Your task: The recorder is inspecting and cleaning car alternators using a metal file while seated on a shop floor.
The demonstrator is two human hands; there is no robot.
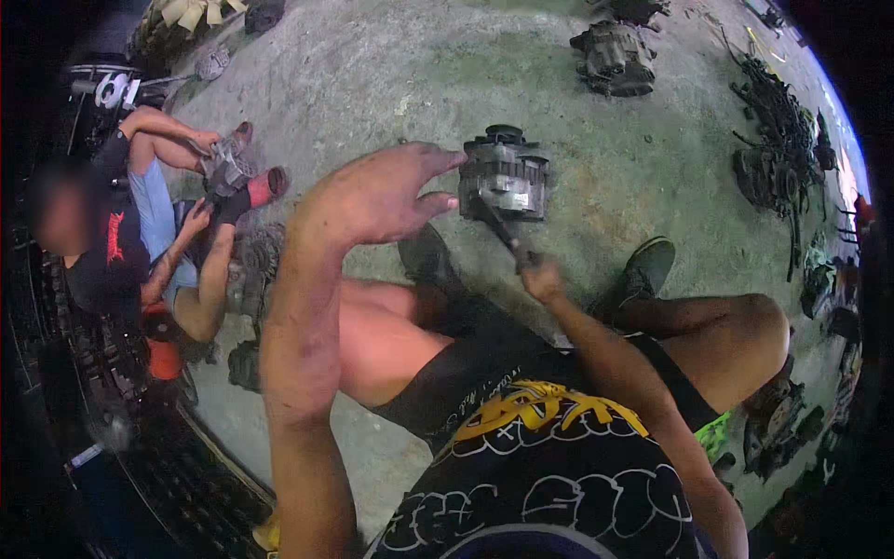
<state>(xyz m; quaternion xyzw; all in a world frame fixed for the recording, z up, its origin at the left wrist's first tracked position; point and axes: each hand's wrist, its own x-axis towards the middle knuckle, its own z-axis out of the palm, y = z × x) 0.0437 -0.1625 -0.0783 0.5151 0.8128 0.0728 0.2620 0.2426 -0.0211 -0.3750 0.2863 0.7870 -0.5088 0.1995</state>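
Note:
On the concrete floor in front of me stands an alternator [521,177], a grey ribbed metal body with a dark pulley on its far end. At its left side is my left hand [386,196], with the thumb and fingers stretched apart; the fingertips reach its edge, and whether they touch it is unclear. My right hand [542,279] is closed around the near end of a dark bar-like tool [503,231]. The tool's far end lies against or just over the alternator's near left part. Its exact kind does not show.
A co-worker [121,233] sits at left, holding another alternator [228,172] near a red cylindrical part [268,186]. More alternators [615,61] lie at the far right. Dark wiring and engine parts [778,158] line the right side. My bent legs [717,331] frame the work area.

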